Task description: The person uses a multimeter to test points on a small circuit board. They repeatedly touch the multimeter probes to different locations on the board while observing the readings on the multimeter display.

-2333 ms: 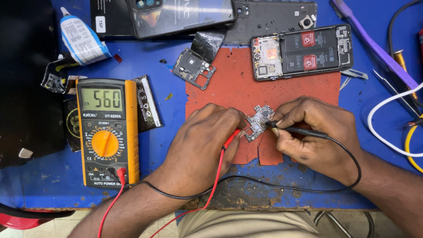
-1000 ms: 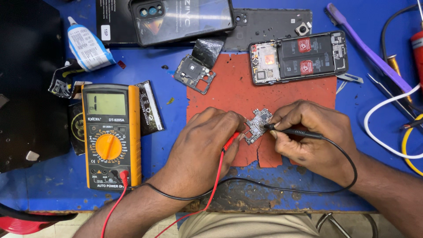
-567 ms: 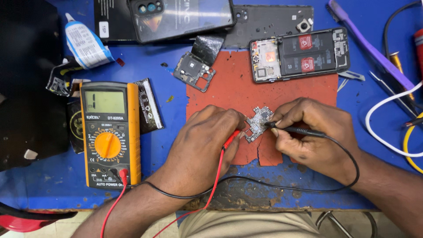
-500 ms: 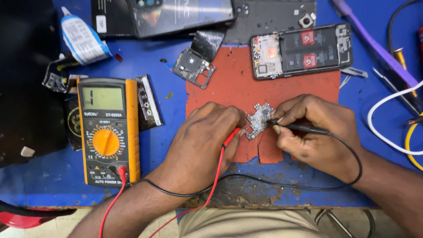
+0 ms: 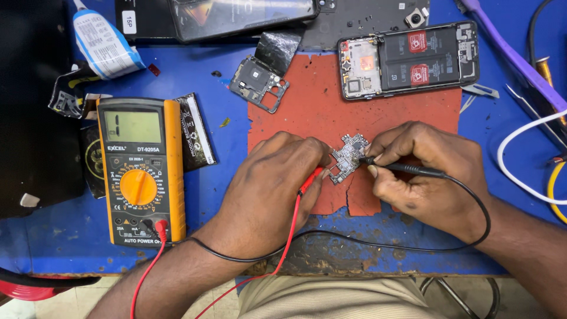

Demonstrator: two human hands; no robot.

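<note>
A small bare circuit board (image 5: 349, 157) lies on a red mat (image 5: 319, 100) in the middle of the blue bench. My left hand (image 5: 271, 189) holds a red test probe (image 5: 309, 179) whose tip rests on the board's left edge. My right hand (image 5: 428, 174) pinches a black test probe (image 5: 407, 169) with its tip on the board's right side. Both probe leads run to a yellow and grey multimeter (image 5: 140, 169) at the left.
An opened phone (image 5: 407, 59) with its battery showing lies at the back right. A metal shield frame (image 5: 258, 84), a black phone back (image 5: 236, 15), a white glue tube (image 5: 103, 41), a purple pry tool (image 5: 514, 56) and white and yellow cables (image 5: 531, 171) surround the mat.
The multimeter display has gone from a three-digit reading to a nearly blank one. Both hands stay on the board with the probes; only the view has shifted slightly.
</note>
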